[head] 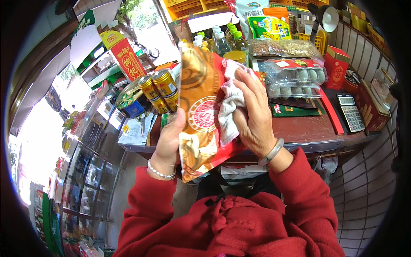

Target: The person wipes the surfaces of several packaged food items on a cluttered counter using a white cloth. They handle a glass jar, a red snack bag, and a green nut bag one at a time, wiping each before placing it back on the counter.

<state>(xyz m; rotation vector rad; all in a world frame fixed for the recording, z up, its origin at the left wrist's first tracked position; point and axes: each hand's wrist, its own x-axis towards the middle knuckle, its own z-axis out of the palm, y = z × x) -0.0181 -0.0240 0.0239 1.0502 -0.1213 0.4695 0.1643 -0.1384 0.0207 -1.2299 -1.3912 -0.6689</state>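
A shiny gold and red foil package [196, 141] is held upright before my chest, over the near edge of the counter. My left hand [168, 141] grips its left side, with the thumb on the printed face and the fingers hidden behind. Under my right hand [255, 112] is a crumpled white and pink cloth [231, 119], pressed against the red part of the package. The fingers of that hand bend over the cloth. Part of the package's right side is covered by cloth and hand.
On the red-brown counter [298, 128] stand gold drink cans [163, 83], bottles [222, 45] and clear egg cartons [295, 77]. A calculator [351, 112] and a tall red box [337, 67] are at the right. Scissors [142, 125] lie on papers [131, 133] at the left. A glass display case [86, 186] stands left.
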